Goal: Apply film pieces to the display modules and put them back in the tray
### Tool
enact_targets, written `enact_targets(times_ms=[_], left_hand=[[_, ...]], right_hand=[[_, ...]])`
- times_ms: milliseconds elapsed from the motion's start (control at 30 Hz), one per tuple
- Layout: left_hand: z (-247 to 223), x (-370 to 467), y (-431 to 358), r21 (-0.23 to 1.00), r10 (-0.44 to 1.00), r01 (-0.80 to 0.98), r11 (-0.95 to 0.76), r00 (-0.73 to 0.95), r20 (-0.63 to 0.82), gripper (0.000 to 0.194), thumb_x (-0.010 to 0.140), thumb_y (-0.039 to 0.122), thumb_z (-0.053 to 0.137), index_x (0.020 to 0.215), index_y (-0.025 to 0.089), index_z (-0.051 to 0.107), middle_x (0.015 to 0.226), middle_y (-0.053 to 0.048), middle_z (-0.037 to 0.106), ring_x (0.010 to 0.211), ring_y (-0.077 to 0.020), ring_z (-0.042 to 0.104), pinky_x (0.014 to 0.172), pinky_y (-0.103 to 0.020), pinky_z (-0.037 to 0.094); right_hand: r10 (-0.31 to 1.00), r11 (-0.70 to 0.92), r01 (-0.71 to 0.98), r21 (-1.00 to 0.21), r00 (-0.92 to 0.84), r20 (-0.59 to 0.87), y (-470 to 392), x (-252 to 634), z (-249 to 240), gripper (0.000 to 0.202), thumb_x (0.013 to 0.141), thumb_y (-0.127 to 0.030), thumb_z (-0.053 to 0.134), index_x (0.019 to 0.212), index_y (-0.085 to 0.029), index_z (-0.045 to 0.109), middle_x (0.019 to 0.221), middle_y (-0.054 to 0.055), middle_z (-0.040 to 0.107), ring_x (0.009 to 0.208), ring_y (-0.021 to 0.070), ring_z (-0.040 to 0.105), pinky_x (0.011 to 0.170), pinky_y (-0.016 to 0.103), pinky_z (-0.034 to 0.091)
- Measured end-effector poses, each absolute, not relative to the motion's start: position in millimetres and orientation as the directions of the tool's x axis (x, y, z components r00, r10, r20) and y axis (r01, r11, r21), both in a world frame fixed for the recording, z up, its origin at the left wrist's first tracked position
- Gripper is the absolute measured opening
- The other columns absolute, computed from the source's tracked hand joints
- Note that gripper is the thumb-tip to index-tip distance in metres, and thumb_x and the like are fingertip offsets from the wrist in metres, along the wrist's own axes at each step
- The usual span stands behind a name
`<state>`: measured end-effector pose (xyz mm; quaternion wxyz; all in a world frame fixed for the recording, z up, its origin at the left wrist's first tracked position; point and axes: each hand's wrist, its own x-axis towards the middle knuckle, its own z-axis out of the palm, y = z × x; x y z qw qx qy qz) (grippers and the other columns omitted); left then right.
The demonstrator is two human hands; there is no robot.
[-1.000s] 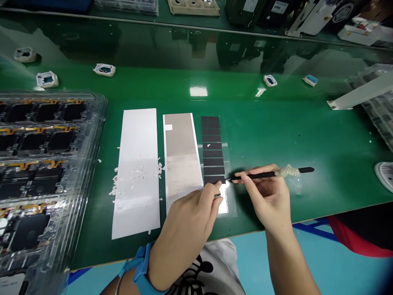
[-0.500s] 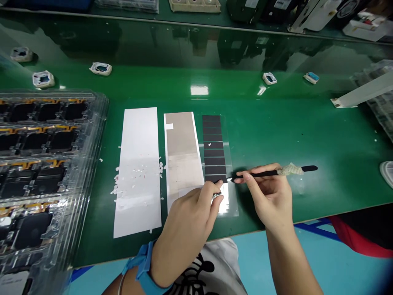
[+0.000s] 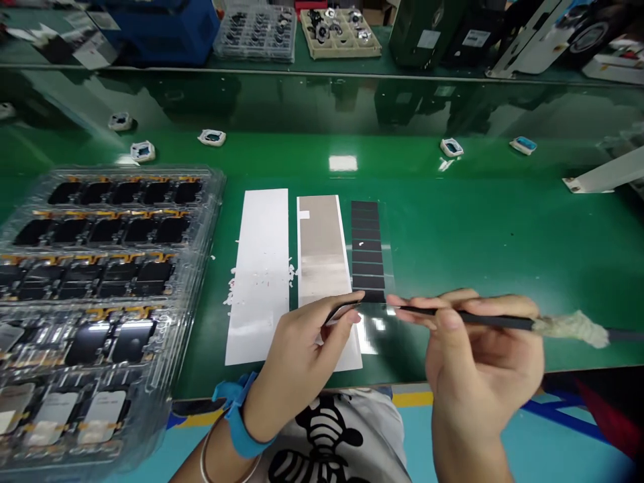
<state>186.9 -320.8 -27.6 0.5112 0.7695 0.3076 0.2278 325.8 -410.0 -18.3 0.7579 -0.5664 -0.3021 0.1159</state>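
Observation:
My left hand (image 3: 314,345), with a blue band at its wrist, pinches a small dark-edged flat part (image 3: 343,310) between thumb and fingers. Black tweezers (image 3: 496,320) with a pale wrapping near the rear end lie in the closed fingers of my right hand (image 3: 483,362); their tips point left, close to the flat part. Behind the hands is a clear sheet with a column of black strips (image 3: 367,251), a white speck on one of them. Left of it lie a beige sheet (image 3: 322,245) and a white sheet (image 3: 262,248) with white crumbs on and around it.
Clear trays of black-screened parts (image 3: 198,268) fill the left side. Small white-rimmed parts (image 3: 212,137) stand along the back. A shelf (image 3: 342,70) above holds a beige tray (image 3: 342,50) and a blue box (image 3: 161,33). A white bracket (image 3: 604,171) is at the right.
Both hands have risen off the strip sheet toward the camera. The flat part now shows in my left hand, and the tweezers are larger in view. The camera view has shifted, showing more of the trays.

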Motion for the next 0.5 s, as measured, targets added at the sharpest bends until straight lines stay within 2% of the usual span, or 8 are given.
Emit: enact_targets(times_ms=[167, 367, 500], left_hand=[[-27, 175, -314, 0.901, 0.716, 0.223, -0.371, 0.686, 0.125, 0.037, 0.101, 0.021, 0.050, 0.136, 0.025, 0.060, 0.094, -0.004, 0.074, 0.080, -0.0166, 0.068, 0.064, -0.025, 0.055], [-32, 172, -308, 0.913, 0.713, 0.201, -0.356, 0.690, 0.126, 0.047, 0.101, 0.016, 0.042, 0.147, 0.021, 0.047, 0.095, -0.006, 0.068, 0.078, -0.0163, 0.063, 0.064, -0.026, 0.054], [-34, 172, -308, 0.926, 0.716, 0.182, -0.330, 0.688, 0.120, 0.050, 0.101, 0.016, 0.041, 0.151, 0.024, 0.042, 0.097, -0.006, 0.065, 0.078, -0.0160, 0.060, 0.066, -0.026, 0.053]], right_hand=[[0.629, 0.413, 0.177, -0.893, 0.653, 0.421, -392, 289, -13, 0.025, 0.092, -0.003, 0.057, 0.103, -0.025, 0.052, 0.091, 0.002, 0.071, 0.089, 0.0206, 0.077, 0.076, 0.040, 0.070], [0.576, 0.448, 0.248, -0.859, 0.655, 0.490, -378, 276, -24, 0.028, 0.090, 0.001, 0.055, 0.102, -0.024, 0.051, 0.089, 0.001, 0.069, 0.091, 0.0196, 0.076, 0.081, 0.041, 0.070], [0.582, 0.460, 0.254, -0.851, 0.638, 0.505, -374, 274, -29, 0.032, 0.087, 0.005, 0.055, 0.104, -0.023, 0.051, 0.092, 0.003, 0.070, 0.093, 0.0213, 0.076, 0.082, 0.044, 0.069]])
